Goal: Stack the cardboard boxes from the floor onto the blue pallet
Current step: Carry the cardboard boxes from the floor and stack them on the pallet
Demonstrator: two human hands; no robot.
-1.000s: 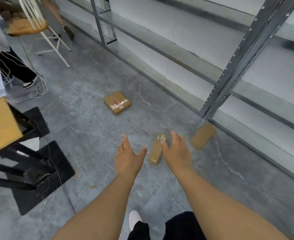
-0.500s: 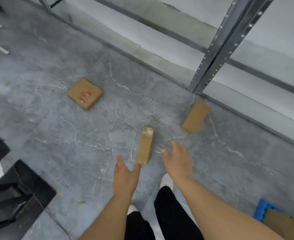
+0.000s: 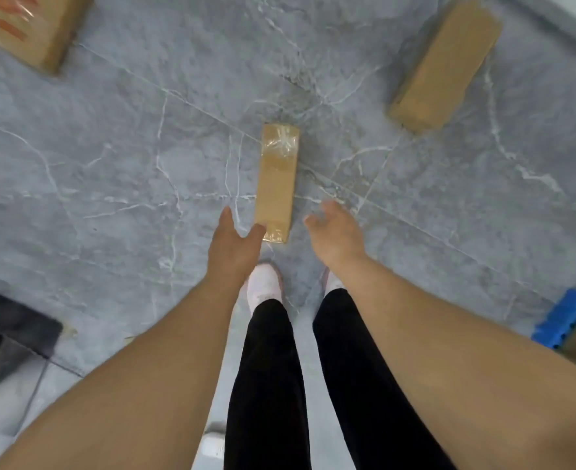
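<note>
Two spread hands flank a narrow cardboard box [image 3: 276, 184] on grey floor.
Left hand [image 3: 233, 247] touches its near corner; right hand [image 3: 335, 232] hovers beside it, holding nothing.

I see only a corner of the blue pallet [image 3: 566, 318] at the right edge, my right arm covering the rest. The flat box [image 3: 25, 27] at upper left is cut by the frame, its red print blurred. My left thumb hides the narrow box's [image 3: 276, 184] near corner. The dark object [image 3: 5, 337] at lower left is unreadable.
</note>
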